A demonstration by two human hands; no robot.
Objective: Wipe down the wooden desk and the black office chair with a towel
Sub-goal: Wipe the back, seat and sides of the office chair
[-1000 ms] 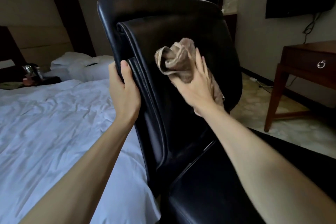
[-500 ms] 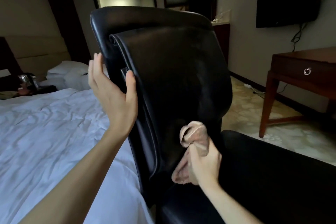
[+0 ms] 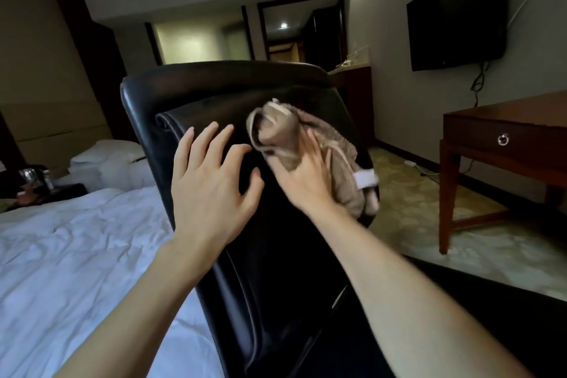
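Both my bare forearms reach forward. My left hand (image 3: 211, 190) is spread wide, fingers (image 3: 208, 139) straight and splayed. Just right of those fingers, my right hand (image 3: 306, 184) presses flat into the towel (image 3: 340, 156), its fingertips half hidden in the folds.

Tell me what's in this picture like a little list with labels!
place: bedroom, white bed, wall TV
chair: black, backrest faces the person
towel: tan, bunched, high on the backrest
right hand: presses the towel onto the chair
left hand: fingers spread, by the backrest's left edge
desk: wooden, off to the right, untouched
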